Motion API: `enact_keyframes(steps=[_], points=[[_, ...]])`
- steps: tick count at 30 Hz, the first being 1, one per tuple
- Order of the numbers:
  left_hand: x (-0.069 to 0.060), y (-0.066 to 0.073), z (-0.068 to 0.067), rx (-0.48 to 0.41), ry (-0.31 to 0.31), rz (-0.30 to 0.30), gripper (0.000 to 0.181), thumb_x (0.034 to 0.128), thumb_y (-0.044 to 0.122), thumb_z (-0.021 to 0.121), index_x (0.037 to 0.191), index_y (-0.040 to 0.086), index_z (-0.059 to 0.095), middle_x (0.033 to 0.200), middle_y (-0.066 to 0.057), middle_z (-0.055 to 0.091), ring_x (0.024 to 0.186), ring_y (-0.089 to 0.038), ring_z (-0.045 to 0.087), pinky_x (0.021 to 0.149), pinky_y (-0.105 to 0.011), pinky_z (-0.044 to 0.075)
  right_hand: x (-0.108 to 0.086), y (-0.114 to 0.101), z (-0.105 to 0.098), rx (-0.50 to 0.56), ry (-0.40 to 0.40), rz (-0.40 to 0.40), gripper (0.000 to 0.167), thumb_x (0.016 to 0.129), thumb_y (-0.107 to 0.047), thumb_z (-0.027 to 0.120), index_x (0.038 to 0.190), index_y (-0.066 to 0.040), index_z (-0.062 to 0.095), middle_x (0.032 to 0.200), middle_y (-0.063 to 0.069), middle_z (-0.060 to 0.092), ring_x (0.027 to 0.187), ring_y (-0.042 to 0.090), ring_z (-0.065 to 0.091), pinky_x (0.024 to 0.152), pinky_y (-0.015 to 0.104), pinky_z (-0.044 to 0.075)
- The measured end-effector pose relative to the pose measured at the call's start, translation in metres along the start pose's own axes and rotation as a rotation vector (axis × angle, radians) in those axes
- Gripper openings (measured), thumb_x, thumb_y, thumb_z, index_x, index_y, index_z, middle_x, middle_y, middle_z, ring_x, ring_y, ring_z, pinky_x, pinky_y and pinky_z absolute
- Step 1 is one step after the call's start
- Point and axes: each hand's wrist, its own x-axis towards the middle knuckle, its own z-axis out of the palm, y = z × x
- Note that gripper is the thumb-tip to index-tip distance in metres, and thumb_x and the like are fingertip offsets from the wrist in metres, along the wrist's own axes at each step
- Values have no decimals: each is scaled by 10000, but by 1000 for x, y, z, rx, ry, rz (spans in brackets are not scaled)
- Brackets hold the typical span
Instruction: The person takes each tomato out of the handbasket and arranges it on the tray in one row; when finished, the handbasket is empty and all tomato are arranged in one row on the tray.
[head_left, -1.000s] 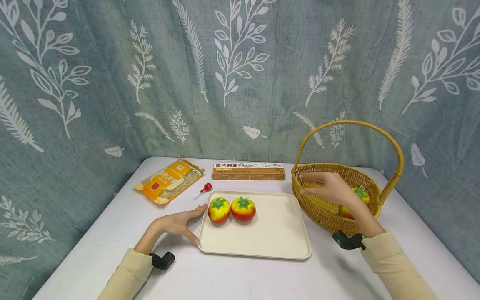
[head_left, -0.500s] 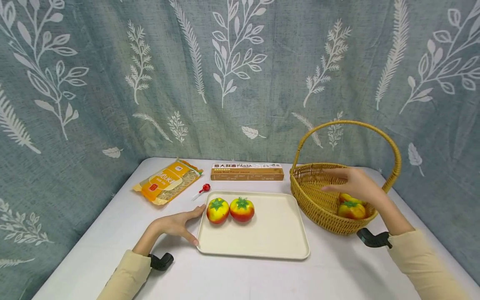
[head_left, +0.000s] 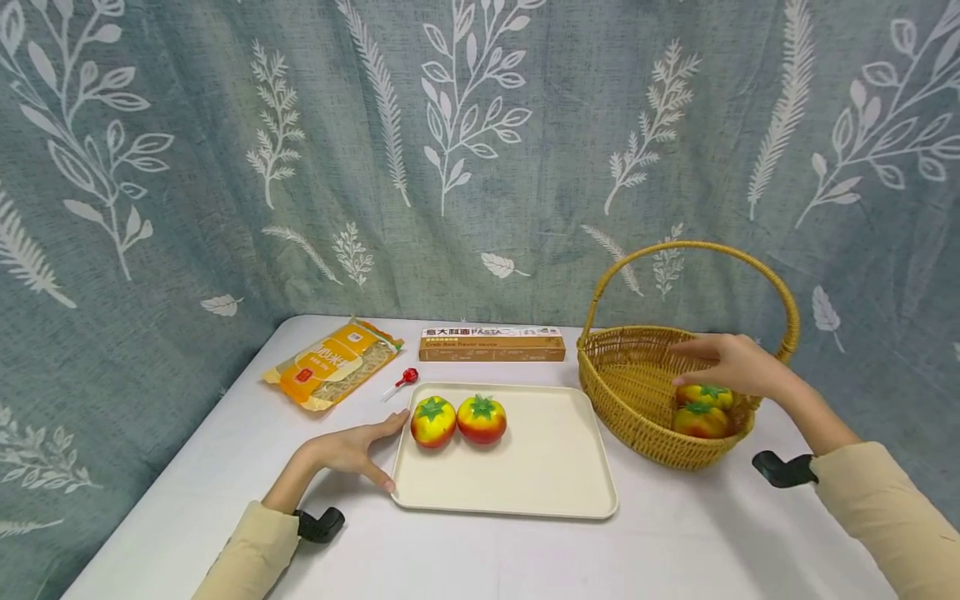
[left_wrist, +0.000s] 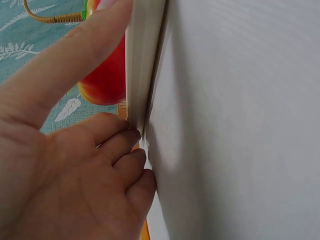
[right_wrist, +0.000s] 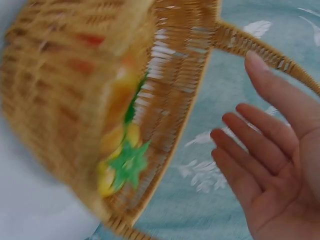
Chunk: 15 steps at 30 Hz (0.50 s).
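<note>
Two red-and-yellow toy tomatoes with green leaf tops, a left one (head_left: 433, 422) and a right one (head_left: 482, 419), sit side by side on a cream tray (head_left: 555, 467). My left hand (head_left: 348, 454) touches the tray's left edge with thumb and fingers spread; its thumb lies along the rim in the left wrist view. Above the wicker basket (head_left: 630, 408) hovers my right hand (head_left: 738, 365), fingers extended and holding nothing. Inside the basket lie two more toy tomatoes, a front one (head_left: 701, 421) and a rear one (head_left: 708, 396) partly hidden by the hand.
An orange noodle packet (head_left: 337, 364) lies at the back left, with a red lollipop (head_left: 407, 377) beside it. A pasta box (head_left: 491, 344) stands behind the tray. The basket's tall handle (head_left: 693, 244) arches over it. A patterned curtain (head_left: 480, 167) hangs behind the table.
My right hand has moved rightward over the basket, uncovering its inside and the front tomato there. The left hand stays at the tray's edge. The view has shifted slightly.
</note>
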Motion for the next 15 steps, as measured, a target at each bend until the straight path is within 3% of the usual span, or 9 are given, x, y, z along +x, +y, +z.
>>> enact_keyframes(steps=[9, 15], points=[[0, 0, 1, -1, 5, 11, 1112, 726, 306, 849, 1538, 26, 144, 1574, -227, 126, 1440, -387, 124, 1139, -563, 123, -9, 20, -3, 84, -231, -94, 604, 851, -360, 721, 1318, -4, 577, 1264, 194, 609, 1134, 403, 574, 863, 461, 525], [-1, 1, 0, -5, 7, 7, 1111, 725, 299, 850, 1540, 34, 143, 1577, -222, 123, 1439, -390, 120, 1138, -566, 118, -10, 27, 1, 113, -336, -152, 581, 857, -329, 720, 1296, 27, 586, 1252, 217, 609, 1137, 402, 573, 869, 413, 530]])
